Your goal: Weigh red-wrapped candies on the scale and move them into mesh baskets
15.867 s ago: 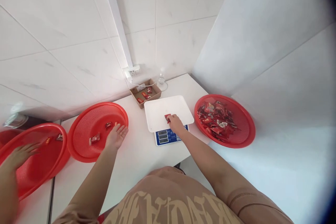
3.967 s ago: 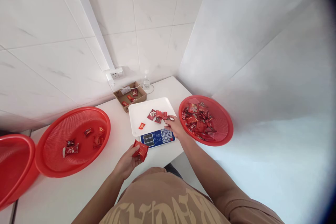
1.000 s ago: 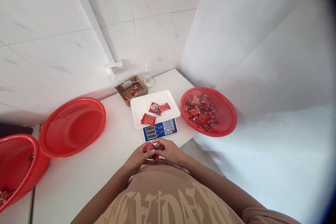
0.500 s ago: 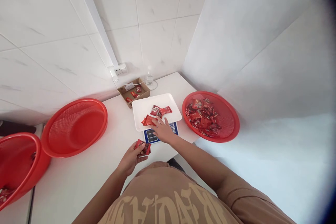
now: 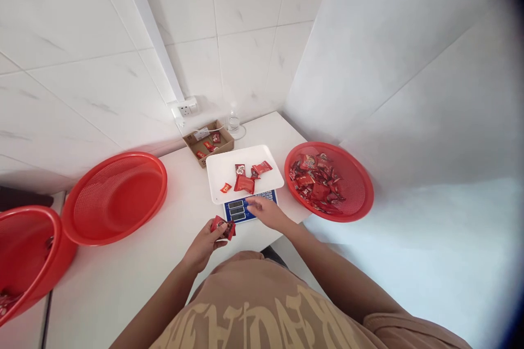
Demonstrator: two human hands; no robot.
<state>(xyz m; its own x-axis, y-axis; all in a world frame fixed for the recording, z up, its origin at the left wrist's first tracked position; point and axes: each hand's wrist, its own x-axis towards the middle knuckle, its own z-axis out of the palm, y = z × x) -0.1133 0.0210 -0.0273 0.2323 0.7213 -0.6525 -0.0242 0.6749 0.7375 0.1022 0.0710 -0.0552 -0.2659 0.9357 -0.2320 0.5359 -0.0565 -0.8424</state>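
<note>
My left hand [image 5: 204, 244] is closed around some small red snack packets [image 5: 224, 227], held just in front of the scale. Over the blue keypad panel of the digital scale [image 5: 236, 211] hovers my right hand [image 5: 265, 211], its fingers apart and nothing in them. The scale carries a white tray [image 5: 216, 167]. Several red packets lie on that tray, among them a larger packet [image 5: 244, 184] near its front edge, a dark red packet with a white label [image 5: 240, 169] behind it, and a small orange-red packet [image 5: 225, 188] at the left.
A red basket [image 5: 355, 196] of red packets stands at the right. At the left are another red basket [image 5: 118, 204] and a third basket [image 5: 61, 262], partly out of view. Behind the tray sit a cardboard box [image 5: 224, 147] with several packets and a clear bottle [image 5: 233, 122].
My right hand has drawn back from the packets on the tray toward the scale's keypad. The packets there have shifted and spread apart. My left hand keeps its hold.
</note>
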